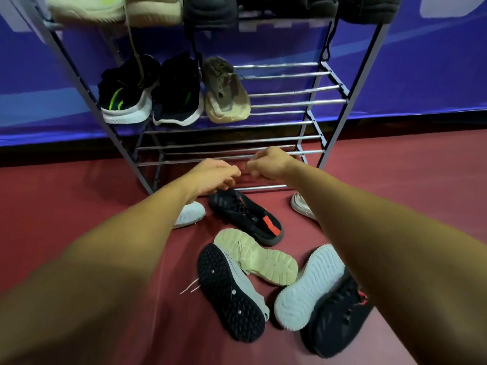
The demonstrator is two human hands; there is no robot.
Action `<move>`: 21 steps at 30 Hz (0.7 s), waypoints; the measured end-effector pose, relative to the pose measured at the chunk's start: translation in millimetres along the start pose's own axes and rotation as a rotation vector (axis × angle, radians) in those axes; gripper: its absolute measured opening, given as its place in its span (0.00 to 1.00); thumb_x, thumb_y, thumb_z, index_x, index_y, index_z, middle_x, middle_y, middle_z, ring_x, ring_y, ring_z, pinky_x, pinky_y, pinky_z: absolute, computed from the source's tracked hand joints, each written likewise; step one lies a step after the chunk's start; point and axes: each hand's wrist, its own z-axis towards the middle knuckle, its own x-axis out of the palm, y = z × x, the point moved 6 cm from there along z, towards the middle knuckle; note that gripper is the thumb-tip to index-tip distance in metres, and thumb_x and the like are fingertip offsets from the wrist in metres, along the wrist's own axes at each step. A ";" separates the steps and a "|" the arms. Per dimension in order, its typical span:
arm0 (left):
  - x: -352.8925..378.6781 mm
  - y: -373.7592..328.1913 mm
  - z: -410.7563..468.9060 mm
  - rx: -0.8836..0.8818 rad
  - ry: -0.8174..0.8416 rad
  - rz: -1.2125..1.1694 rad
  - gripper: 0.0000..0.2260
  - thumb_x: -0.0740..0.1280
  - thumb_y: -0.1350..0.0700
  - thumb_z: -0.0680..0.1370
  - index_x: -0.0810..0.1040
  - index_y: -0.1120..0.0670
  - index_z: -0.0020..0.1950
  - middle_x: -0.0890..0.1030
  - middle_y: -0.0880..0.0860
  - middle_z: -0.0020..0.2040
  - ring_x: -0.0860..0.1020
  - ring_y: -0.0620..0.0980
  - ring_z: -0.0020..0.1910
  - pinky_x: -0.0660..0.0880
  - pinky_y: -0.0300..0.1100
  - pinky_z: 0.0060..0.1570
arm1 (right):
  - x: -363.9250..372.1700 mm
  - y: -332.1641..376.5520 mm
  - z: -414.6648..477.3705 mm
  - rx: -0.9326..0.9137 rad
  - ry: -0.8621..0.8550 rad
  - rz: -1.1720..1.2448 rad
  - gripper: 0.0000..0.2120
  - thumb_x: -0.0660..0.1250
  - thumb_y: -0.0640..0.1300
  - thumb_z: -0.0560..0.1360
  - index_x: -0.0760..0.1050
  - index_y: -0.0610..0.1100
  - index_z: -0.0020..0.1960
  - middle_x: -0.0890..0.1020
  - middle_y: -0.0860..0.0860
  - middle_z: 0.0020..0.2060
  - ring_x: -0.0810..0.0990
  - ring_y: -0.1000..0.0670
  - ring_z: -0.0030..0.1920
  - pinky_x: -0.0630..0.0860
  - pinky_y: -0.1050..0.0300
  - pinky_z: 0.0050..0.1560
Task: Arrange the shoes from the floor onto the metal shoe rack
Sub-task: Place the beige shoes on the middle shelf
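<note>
The metal shoe rack [284,104] stands against a blue wall. Its middle shelf holds two black shoes with green stripes [126,93] and a tan shoe [226,93]. Cream and dark shoes sit on the top shelf. Several shoes lie on the red floor: a black shoe with a red tag [247,219], a cream-soled shoe [258,256], a grey shoe with a black sole [229,288], a white-soled shoe [308,283] and a black shoe [340,320]. My left hand [213,175] and my right hand [268,164] hover close together above the red-tagged shoe, fingers loosely curled, holding nothing.
A white shoe [189,214] lies partly under my left forearm, and another pale shoe [300,206] shows behind my right forearm. The right part of the middle shelf and the lower bars [224,143] hold no shoes. Red floor [79,196] lies bare to the left.
</note>
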 end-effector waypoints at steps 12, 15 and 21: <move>99.3 77.2 27.8 0.016 0.286 0.524 0.08 0.69 0.56 0.69 0.84 0.58 0.43 0.81 0.52 0.36 0.75 0.49 0.36 0.73 0.43 0.38 | 43.2 -118.6 23.8 0.129 0.371 -0.791 0.10 0.72 0.47 0.74 0.80 0.40 0.43 0.84 0.45 0.37 0.78 0.50 0.30 0.75 0.62 0.30; 109.4 87.4 35.2 0.000 0.312 0.586 0.06 0.69 0.56 0.70 0.85 0.55 0.43 0.86 0.54 0.43 0.79 0.49 0.39 0.80 0.49 0.47 | 43.5 -138.5 21.0 0.165 0.444 -0.848 0.11 0.72 0.48 0.75 0.80 0.40 0.43 0.83 0.45 0.35 0.78 0.49 0.31 0.74 0.61 0.31; 114.3 116.0 55.3 -0.056 0.239 0.649 0.05 0.72 0.56 0.73 0.84 0.54 0.47 0.85 0.51 0.49 0.82 0.51 0.50 0.80 0.46 0.54 | 57.7 -188.8 19.0 0.219 0.565 -0.780 0.10 0.73 0.50 0.75 0.78 0.43 0.44 0.83 0.46 0.37 0.79 0.51 0.34 0.77 0.58 0.42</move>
